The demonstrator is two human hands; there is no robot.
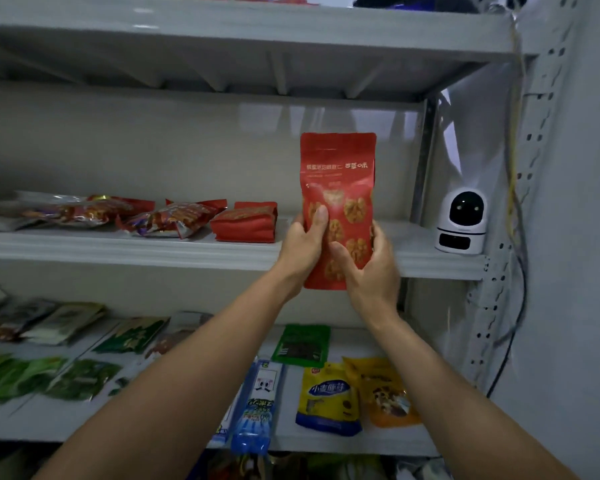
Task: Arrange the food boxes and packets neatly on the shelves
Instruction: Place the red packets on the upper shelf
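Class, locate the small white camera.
Head view: the white camera stands on the middle shelf, far right, right of the held red pouch.

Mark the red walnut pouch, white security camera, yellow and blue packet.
red walnut pouch point(338, 174): head view, upper printed front.
white security camera point(462, 224): head view, body under dark face.
yellow and blue packet point(328, 398): head view, front label.

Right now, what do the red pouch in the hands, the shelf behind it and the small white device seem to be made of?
Red pouch: likely matte plastic film, since it creases softly and shows no glare.
Shelf: apparently painted metal, pale grey, with a folded front lip.
White device: probably moulded plastic, smooth, with a glossy black face.
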